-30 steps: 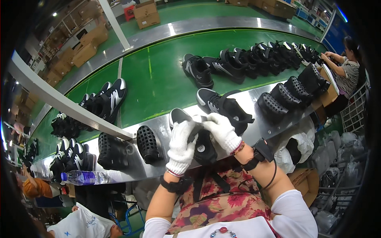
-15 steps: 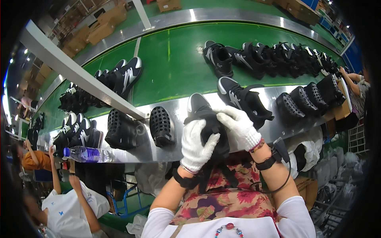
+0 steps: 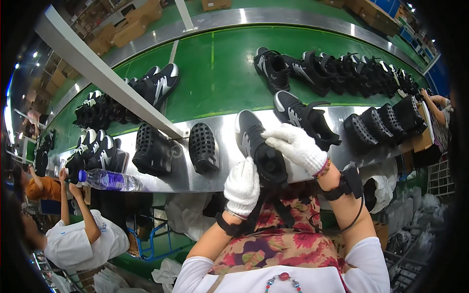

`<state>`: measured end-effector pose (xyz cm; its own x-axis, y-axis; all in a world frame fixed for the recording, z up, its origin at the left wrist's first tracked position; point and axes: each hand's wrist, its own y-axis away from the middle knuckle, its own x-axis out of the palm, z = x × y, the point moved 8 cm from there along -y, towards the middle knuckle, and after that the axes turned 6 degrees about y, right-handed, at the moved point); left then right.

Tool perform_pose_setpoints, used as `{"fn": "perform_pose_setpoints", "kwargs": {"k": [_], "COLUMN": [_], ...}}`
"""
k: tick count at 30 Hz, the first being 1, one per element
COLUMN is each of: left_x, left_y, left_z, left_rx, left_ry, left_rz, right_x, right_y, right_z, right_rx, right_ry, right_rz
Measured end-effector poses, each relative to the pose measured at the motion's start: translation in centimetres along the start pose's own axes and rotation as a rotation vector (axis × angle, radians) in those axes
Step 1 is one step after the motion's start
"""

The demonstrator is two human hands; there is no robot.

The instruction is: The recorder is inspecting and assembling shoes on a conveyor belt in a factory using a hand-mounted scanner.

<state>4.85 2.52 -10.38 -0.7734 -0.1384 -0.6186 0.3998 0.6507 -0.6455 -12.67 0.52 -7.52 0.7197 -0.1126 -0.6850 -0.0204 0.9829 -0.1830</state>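
A black sneaker (image 3: 253, 137) with a silver-grey toe lies on the metal ledge in front of me, toe pointing away and heel toward my body. White knit gloves cover both hands. My left hand (image 3: 243, 185) is at the sneaker's left side, its fingers bunched in a pinch; whatever is between the fingertips is too small to make out. From the right, my right hand (image 3: 297, 146) grips the sneaker by its lace area, fingers closed and bent. The sneaker's dark opening shows between the hands. Just beyond the right hand rests another black sneaker (image 3: 308, 122) with its strap raised.
Perforated black shoe forms stand left (image 3: 203, 149) and right (image 3: 361, 129) on the ledge (image 3: 183, 181). A water bottle (image 3: 110, 180) lies at the left. A white post (image 3: 112, 78) slants across. Rows of sneakers (image 3: 337, 71) sit on the green belt (image 3: 222, 73). Co-workers (image 3: 83, 234) are nearby.
My left hand has drawn back from the sneaker's collar to its left side, and its spread fingers have come together. The right hand remains at the lace area. The sneaker's upper and opening show more.
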Motion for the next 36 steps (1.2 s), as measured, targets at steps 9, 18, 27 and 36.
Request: {"fn": "perform_pose_setpoints", "kwargs": {"k": [9,18,27,36], "left_x": [-3.4,2.0,2.3,5.4], "left_y": [1.5,-7.6,-11.8,-10.6], "left_z": [2.6,2.1,-7.9,-7.4], "left_rx": [-0.320,-0.207,0.243,0.305], "left_ry": [0.292,0.087,0.094,0.050], "left_rz": [0.072,0.316,0.347,0.408], "right_x": [-10.6,-4.7,-8.9,-5.1], "right_y": [6.0,8.8,9.6,7.2], "right_z": [2.6,1.5,-2.9,-9.6], "right_rx": [0.073,0.241,0.534,0.608], "right_ry": [0.427,0.493,-0.059,-0.966], "right_rz": [-0.279,-0.167,-0.575,-0.298]}}
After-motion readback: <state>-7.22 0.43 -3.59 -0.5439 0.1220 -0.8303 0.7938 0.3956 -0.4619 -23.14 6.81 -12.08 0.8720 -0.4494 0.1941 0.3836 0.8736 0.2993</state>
